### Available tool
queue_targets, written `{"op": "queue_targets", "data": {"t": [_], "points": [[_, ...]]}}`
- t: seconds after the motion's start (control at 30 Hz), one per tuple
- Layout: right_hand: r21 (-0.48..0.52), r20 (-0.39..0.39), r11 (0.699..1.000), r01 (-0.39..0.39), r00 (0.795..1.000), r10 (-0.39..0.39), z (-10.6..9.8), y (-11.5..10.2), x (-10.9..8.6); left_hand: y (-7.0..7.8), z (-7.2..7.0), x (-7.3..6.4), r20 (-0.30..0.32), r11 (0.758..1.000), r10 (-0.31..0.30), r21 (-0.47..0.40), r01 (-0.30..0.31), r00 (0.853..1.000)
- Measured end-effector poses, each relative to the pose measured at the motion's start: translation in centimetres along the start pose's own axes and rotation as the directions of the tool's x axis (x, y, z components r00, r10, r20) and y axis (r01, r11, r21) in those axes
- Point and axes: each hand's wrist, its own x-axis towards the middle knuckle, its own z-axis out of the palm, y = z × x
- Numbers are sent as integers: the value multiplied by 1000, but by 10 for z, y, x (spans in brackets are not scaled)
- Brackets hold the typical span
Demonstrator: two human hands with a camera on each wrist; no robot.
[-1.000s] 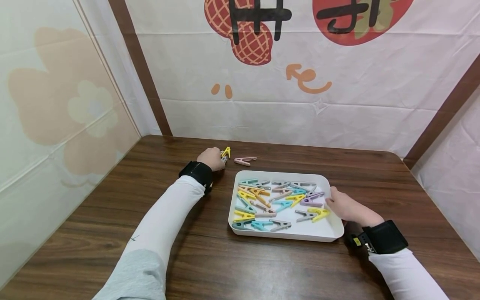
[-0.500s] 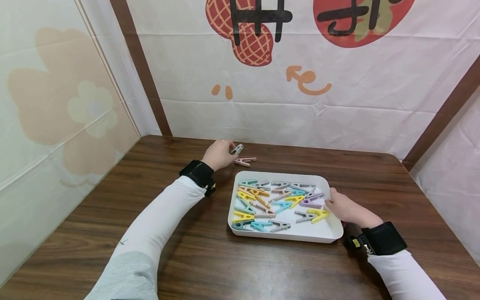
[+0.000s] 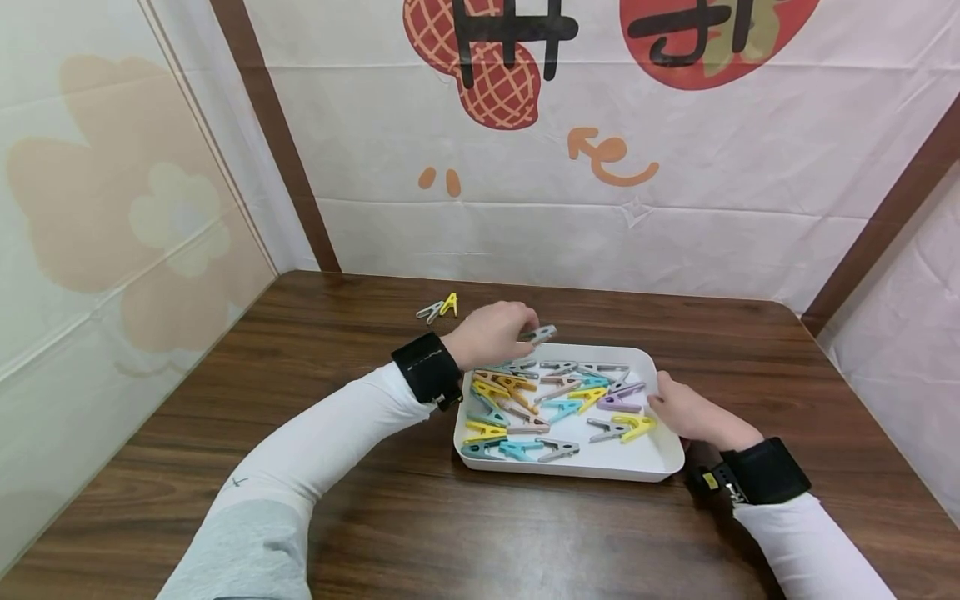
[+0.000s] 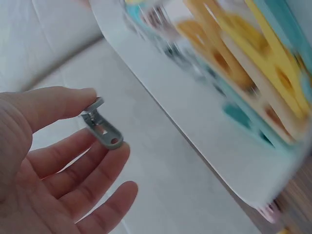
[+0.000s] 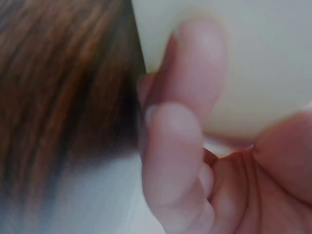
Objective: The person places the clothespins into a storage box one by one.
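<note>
My left hand (image 3: pixel 493 333) pinches a grey clothespin (image 4: pixel 105 131) between thumb and fingertips, close over the far left rim of the white tray (image 3: pixel 570 471). Many pastel clothespins lie spread in that tray, among them a purple one (image 3: pixel 619 404) and a yellow one (image 3: pixel 634 426). At the tray's right side my right hand (image 3: pixel 697 414) grips the rim, and in the right wrist view its fingers (image 5: pixel 173 151) curl against the tray wall. A blurred pink clothespin (image 4: pixel 269 212) shows beyond the tray's corner in the left wrist view; in the head view my left hand hides it.
At the back left of the wooden table (image 3: pixel 360 517) lie a grey clothespin (image 3: pixel 431 311) and a yellow clothespin (image 3: pixel 449 304), side by side. A printed white cloth (image 3: pixel 525 233) hangs behind the table's far edge.
My left hand has lifted a grey clothespin from the back left and carried it right and nearer, to the tray's far rim. My right hand stays on the tray.
</note>
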Motion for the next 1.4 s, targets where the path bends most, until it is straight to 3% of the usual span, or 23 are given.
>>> {"op": "queue_targets", "data": {"t": [0.2,0.47,0.63,0.97,1.4], "points": [[0,3,1000,2,1000,-2,-2,-2,0,34,6,-4,113,990,121,57,-128,986],[-6,5,1000,-4,1000,4,-3,-3,0,63,21,-7,199,949,259,129,-287,945],[-7,0,1000,0,1000,0,-3,-2,0,73,32,-4,268,933,242,198,-299,933],[-12,-4,1000,8,1000,-8,-2,-1,1,79,47,-3,346,916,246,223,-334,905],[-5,-12,1000,11,1000,-11,0,-1,0,82,52,-1,346,897,236,282,-341,908]]}}
